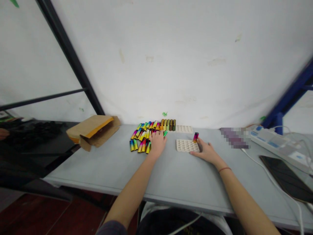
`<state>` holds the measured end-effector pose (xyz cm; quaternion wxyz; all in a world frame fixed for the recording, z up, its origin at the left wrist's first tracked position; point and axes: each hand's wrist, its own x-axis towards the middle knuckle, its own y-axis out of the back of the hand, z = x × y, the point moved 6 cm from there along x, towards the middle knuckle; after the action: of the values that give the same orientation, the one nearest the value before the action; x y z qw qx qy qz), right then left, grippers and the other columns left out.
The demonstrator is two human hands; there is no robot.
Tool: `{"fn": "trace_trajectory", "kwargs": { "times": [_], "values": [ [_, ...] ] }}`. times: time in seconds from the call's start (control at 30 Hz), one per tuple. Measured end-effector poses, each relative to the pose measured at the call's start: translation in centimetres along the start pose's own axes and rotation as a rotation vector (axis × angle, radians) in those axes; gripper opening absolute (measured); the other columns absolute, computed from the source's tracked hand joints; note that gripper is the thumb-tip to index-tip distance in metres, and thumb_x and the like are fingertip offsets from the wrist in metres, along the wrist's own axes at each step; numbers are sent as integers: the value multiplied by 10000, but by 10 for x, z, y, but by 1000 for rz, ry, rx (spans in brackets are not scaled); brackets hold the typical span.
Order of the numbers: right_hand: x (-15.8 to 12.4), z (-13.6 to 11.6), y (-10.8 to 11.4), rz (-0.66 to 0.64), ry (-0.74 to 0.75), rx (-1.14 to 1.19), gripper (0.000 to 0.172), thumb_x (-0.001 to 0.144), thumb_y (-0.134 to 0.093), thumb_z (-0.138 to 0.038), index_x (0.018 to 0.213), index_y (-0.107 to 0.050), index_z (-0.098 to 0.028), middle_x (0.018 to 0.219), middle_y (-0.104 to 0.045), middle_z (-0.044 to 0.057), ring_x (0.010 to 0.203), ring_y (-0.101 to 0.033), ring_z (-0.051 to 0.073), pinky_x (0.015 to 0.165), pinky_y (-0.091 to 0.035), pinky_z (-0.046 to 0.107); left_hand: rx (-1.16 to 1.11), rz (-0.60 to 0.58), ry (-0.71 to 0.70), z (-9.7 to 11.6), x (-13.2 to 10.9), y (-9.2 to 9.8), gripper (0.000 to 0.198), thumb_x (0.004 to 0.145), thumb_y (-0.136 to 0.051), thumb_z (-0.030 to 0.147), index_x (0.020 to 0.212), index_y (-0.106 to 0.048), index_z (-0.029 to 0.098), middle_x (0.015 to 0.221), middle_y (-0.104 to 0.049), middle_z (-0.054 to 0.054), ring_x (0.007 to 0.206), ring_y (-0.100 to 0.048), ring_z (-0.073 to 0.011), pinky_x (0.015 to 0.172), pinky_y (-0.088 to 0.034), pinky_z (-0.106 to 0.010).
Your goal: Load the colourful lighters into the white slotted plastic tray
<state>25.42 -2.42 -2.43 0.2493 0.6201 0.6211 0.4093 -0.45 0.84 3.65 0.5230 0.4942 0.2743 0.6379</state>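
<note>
Two bare hands are at a grey desk (pixel 181 179) against a white wall (pixel 190 65). Take a clock face laid flat on the desk, twelve toward the wall, centred on the near white dimpled tray (pixel 184 146).

The left hand (pixel 157 143) is at nine o'clock, its fingers over the right side of a spread of loose, shiny rainbow-coloured cylinders (pixel 143 134), which lie on their sides between nine and ten. A green cylinder (pixel 165 133) pokes out by its fingertips; I cannot tell whether the fingers are closed on it.

The right hand (pixel 206 151) is between three and four, thumb and forefinger apart around the tray's right end, the thumb along the near edge. Whether they press on the tray cannot be told. Just beside the forefinger, a purple-red cylinder (pixel 196 137) stands upright at the tray's corner, between one and two. A thin red cord (pixel 225 169) circles the right wrist.

At twelve lies a far white tray (pixel 185 129); between ten and eleven, gold-topped cylinders (pixel 168 124) stand upright in close rows. Well apart, just past nine, an open cardboard carton (pixel 94 127) lies on its side. At three sits a white power strip (pixel 278 148), and between three and four a black smartphone (pixel 287 178).
</note>
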Motion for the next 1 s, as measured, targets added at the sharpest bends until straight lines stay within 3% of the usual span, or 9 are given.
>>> {"fn": "trace_trajectory", "kwargs": {
  "times": [0.13,0.23,0.33,0.4,0.5,0.6,1.0],
  "values": [
    [-3,0,1,23,13,-13,840,751,-637,-585,1443,-360,-198,1380,-546,163,1273,-496,367,1099,-181,663,-525,-47,-80,10,2,-10,238,865,-492,211,1075,-588,156,1084,-585,-87,962,-587,-175,888,-443,-306],
    [-5,-1,1,40,23,-21,803,758,-634,-574,1426,-391,-200,1369,-556,161,1253,-515,361,1092,-212,646,-922,-150,1,18,0,-25,183,866,-495,272,1023,-523,182,904,-575,-19,680,-578,-101,678,-469,-243],
    [-6,-3,2,39,25,-24,788,754,-644,-565,1415,-408,-209,1362,-562,159,1243,-522,357,1088,-229,632,-1211,-269,164,27,-7,-37,191,840,-529,374,904,-473,203,645,-462,69,450,-413,-55,466,-333,-184],
    [-6,-5,3,36,31,-22,779,752,-652,-550,1411,-413,-211,1359,-565,155,1240,-525,352,1086,-239,625,-1331,-328,273,32,-13,-42,289,844,-481,479,775,-443,201,531,-341,97,378,-278,-45,404,-217,-177],
    [-7,-7,4,30,37,-13,768,753,-657,-530,1407,-412,-209,1363,-563,149,1243,-524,340,1091,-244,608,-1410,-377,417,35,-21,-46,451,850,-356,595,636,-396,201,454,-243,99,347,-186,-45,381,-145,-183],
    [-7,-8,5,18,38,-6,760,762,-653,-524,1408,-402,-212,1367,-559,144,1253,-516,331,1102,-219,607,-1395,-362,511,34,-27,-49,471,852,-326,590,587,-378,204,423,-227,91,338,-159,-47,374,-120,-187],
    [-8,-9,5,10,27,-8,770,767,-655,-534,1411,-393,-204,1387,-539,152,1266,-500,331,1108,-220,595,-1473,-200,550,32,-32,-57,361,876,-335,440,613,-379,197,433,-251,88,343,-169,-46,369,-145,-159]
  ]
}}
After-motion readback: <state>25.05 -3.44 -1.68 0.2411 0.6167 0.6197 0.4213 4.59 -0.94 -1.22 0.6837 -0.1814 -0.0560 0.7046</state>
